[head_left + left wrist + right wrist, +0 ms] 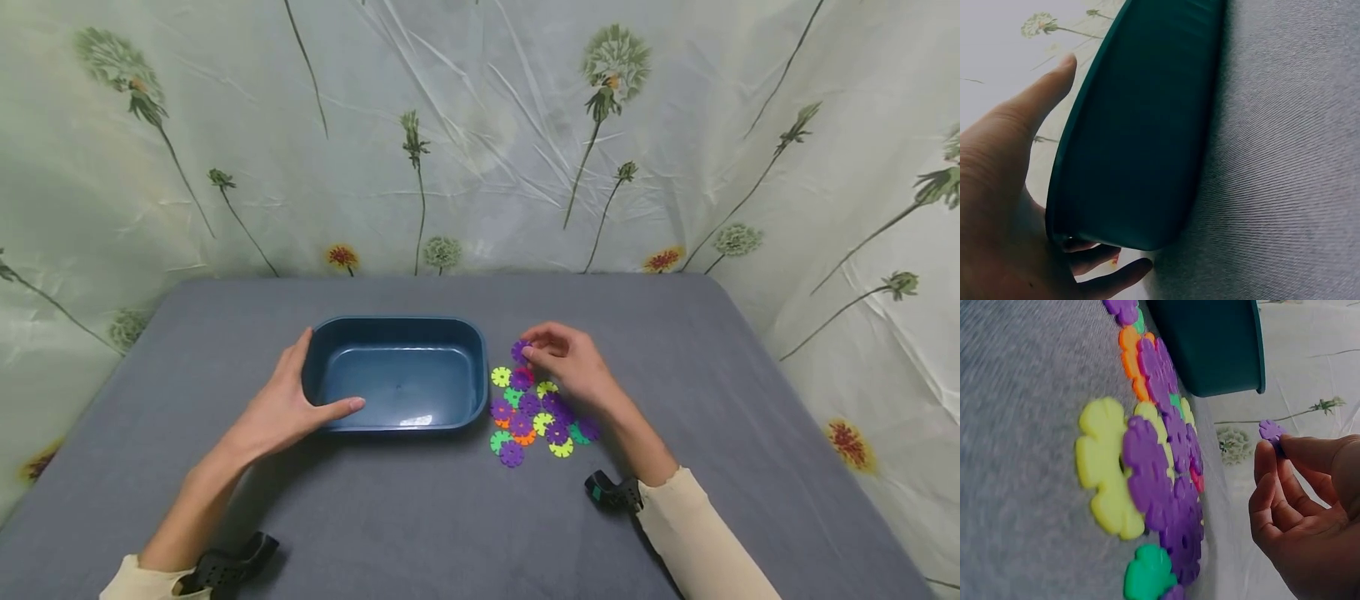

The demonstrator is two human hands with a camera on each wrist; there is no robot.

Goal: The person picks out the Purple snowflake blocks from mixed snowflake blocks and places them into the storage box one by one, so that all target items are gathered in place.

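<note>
A dark blue plastic basin (397, 385) with rounded corners sits on the cloth, nothing inside it. My left hand (279, 408) grips its left end, thumb over the front rim and fingers round the outer wall, as the left wrist view also shows. Between thumb and fingertips my right hand (572, 360) pinches a purple notched plastic disc (1270, 430), held up over the far end of a pile. That pile of flower-shaped discs (529, 405) lies just right of the basin, in purple, yellow, green, orange and pink, many overlapping.
Grey cloth (450, 525) covers the table. Behind and at the sides hangs a pale curtain (495, 158) printed with dandelions. Each wrist wears a black camera mount; the right one (613, 492) is close to the cloth.
</note>
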